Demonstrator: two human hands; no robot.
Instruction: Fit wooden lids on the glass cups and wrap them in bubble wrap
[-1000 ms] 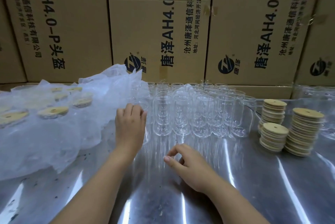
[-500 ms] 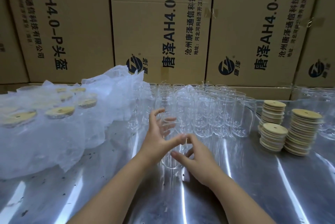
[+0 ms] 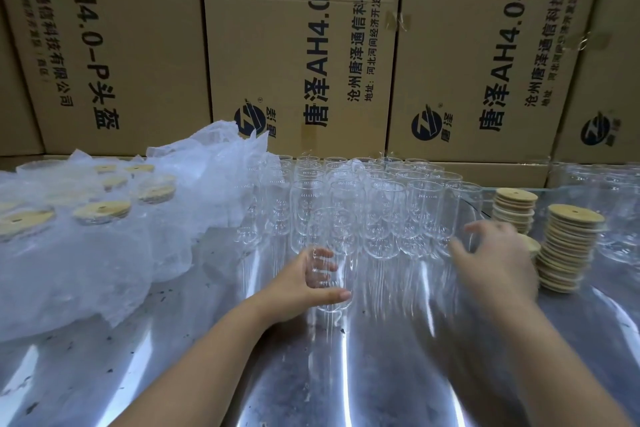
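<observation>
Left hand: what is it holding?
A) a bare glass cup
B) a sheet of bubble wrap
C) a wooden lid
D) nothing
A: the left hand is wrapped around a clear glass cup with no lid on it, standing in front of the other cups.

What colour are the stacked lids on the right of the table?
Pale tan, natural wood: the stacked lids show best in the head view, the only one given.

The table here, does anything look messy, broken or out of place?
Nothing broken or spilled. The glass cups stand upright, and the lid stacks are slightly uneven but standing. Only small dark specks dot the metal table near the bubble wrap. The left hand holds one cup.
</observation>
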